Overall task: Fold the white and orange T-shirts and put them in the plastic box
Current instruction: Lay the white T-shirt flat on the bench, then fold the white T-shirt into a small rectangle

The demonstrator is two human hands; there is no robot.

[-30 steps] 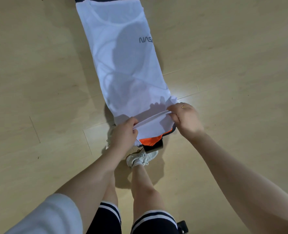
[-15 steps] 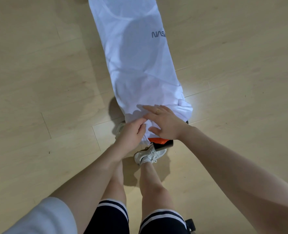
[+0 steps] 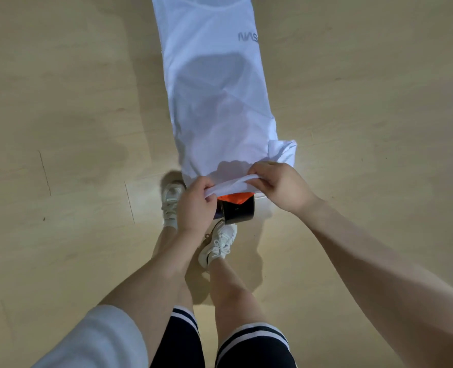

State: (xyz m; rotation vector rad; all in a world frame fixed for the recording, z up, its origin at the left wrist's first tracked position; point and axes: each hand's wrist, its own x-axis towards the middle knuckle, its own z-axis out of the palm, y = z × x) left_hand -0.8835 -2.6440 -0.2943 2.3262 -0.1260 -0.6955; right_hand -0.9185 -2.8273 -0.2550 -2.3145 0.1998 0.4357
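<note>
Head view. White T-shirt point(image 3: 214, 96) lies as a long narrow strip, sides already folded in, running away from the person across a pale wooden surface point(image 3: 60, 102); whether that is floor or tabletop, cannot tell. Grey lettering shows near its far right edge, and a faint neckline curve at the far end. Cloth is thin; folded layers show through as darker patches.

Near hem is lifted off the surface. Left hand point(image 3: 196, 205) pinches the hem's left end, fingers curled shut on the cloth. Right hand point(image 3: 281, 184) grips the hem's right end the same way, fingers closed around a bunched fold.

Orange T-shirt point(image 3: 232, 199) peeks out just under the raised hem, between the two hands. A black object point(image 3: 237, 212) sits directly below the orange cloth; its kind is unclear.

Below the hem: two white sneakers point(image 3: 220, 244), bare legs, dark shorts point(image 3: 254, 349) with white stripes.
</note>
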